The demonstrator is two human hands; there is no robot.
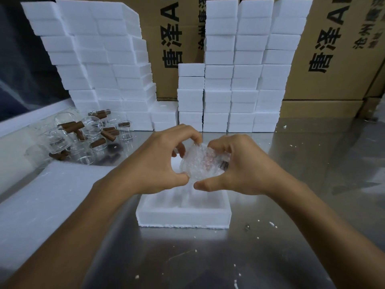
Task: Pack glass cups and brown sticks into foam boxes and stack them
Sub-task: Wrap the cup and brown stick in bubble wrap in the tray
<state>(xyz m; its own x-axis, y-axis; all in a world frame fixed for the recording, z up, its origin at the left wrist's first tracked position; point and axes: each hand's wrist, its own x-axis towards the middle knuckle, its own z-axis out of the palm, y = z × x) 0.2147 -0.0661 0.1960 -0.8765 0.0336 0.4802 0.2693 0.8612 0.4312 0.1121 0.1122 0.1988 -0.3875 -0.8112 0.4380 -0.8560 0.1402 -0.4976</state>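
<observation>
Glass cups (pixel 87 132) with brown sticks (pixel 71 125) lying in and among them wait in a loose heap at the far left of the steel surface (pixel 291 184), so plenty is left to pack. Behind them, white foam boxes (pixel 239 80) stand in tall stacks, which suggests a good share is done. The left hand (pixel 158 163) and right hand (pixel 239 167) have their fingers curled round a bubble-wrapped bundle (pixel 202 163), held just above an open foam box (pixel 183 213) near the person; its contents cannot be made out. Cardboard cartons (pixel 333 59) at the back carry black printed Chinese characters, "唐泽", beside a large "A".
</observation>
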